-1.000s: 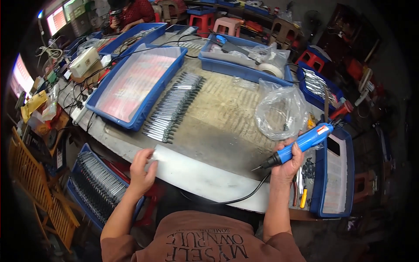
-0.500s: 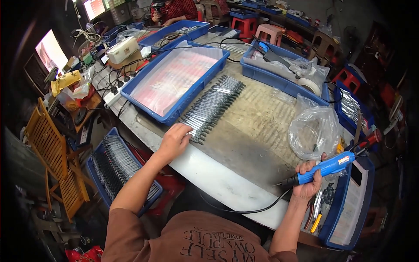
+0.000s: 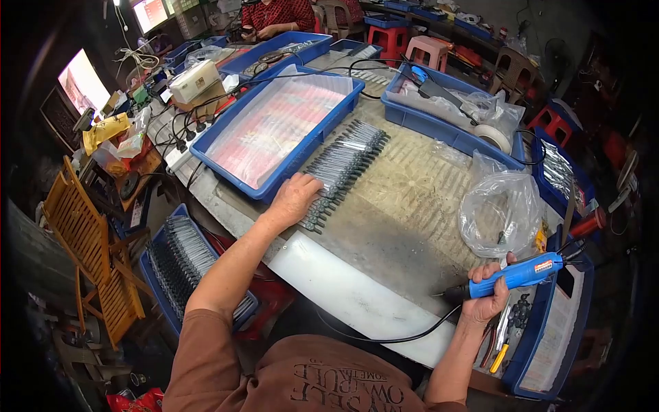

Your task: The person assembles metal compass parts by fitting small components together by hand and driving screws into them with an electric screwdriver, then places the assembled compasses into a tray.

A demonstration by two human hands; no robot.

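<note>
Slim silvery metal rods with dark ends [image 3: 350, 154] lie side by side in a long slanting row on the table. My left hand [image 3: 296, 197] is at the near part of that row, its fingers bent and closed on some of the rods; the fingertips are partly hidden. In my right hand [image 3: 486, 296] is a blue electric screwdriver [image 3: 523, 273], gripped round its body over the table's near right edge. Its dark tip points left, away from the rods. A black cable [image 3: 412, 338] sags below it.
Beyond the row stands a paper-lined blue tray [image 3: 274, 77]. At the right are a clear plastic bag [image 3: 491, 213], another blue tray [image 3: 453, 130] and yellow-handled pliers [image 3: 500, 358]. More rods fill a blue crate [image 3: 199, 268] at lower left. A person in red [image 3: 278, 15] sits opposite.
My left hand has moved forward and right along the row from its near left end. The right hand keeps the screwdriver in nearly the same place.
</note>
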